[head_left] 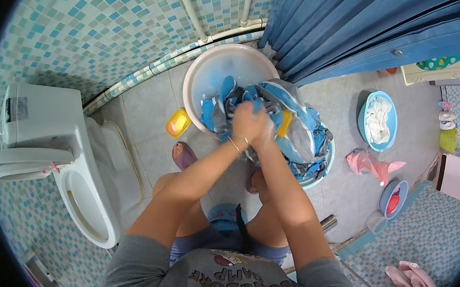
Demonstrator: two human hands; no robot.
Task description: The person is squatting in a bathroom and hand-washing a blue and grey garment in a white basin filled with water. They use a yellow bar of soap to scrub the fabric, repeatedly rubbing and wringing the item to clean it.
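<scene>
Blue and grey striped fabric [297, 130], perhaps bedding or a garment, lies bunched over the rim of a pale pink basin [192, 74] and spreads into a light blue basin [331, 158] on the right. My left hand [245, 122] is closed on a fold of it at the pink basin's near side. Pressed against the left hand, my right hand [265, 131] is also closed on the fabric, its fingers blurred and partly hidden. A yellow patch or object [285, 124] shows beside the right hand; which, I cannot tell. Cloudy water stands in the pink basin.
A yellow soap dish [178, 122] with a soap bar sits left of the pink basin. Farther left is a white toilet [86, 196]. Blue curtain [332, 32] hangs at the back. Rightward stand a blue basin [363, 119] of white cloth, a pink plastic bag [367, 164] and a small tub [386, 196].
</scene>
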